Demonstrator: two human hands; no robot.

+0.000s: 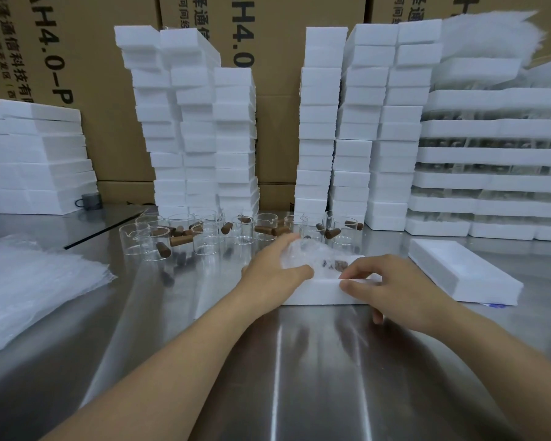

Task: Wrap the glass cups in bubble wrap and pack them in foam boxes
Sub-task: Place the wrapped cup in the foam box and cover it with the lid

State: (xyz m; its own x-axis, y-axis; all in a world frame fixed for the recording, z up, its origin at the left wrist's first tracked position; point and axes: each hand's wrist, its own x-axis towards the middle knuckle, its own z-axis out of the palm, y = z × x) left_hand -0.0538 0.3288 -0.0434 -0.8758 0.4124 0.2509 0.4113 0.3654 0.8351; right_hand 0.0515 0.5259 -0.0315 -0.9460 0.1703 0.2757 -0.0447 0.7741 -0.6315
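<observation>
The left hand (269, 275) grips the wrapped cup (303, 257), fingers curled over its far side and thumb pressed against its near side, so the hand is closed round the bundle at its left end. The wrapped cup is a cloudy, crinkled, translucent bundle of bubble wrap; a brown handle shows through the wrap at its right end. It lies on its side, long axis running left to right across the view, handle end toward the right hand (392, 288), and it sits at the top opening of the foam box (312, 292); how deep it sits cannot be told. The right hand pinches the near wall of the foam box, thumb on the outer face, fingers curled over the rim. The foam box rests on the steel table (299, 370), in the middle, near the person. Just beside it to the right lies a flat foam lid (458, 272). Behind stand bare glass cups (204, 237) with brown handles. Bubble wrap sheets (29, 281) lie piled at left. Foam box stacks (198, 122) rise at the back before cardboard cartons (277, 128).
</observation>
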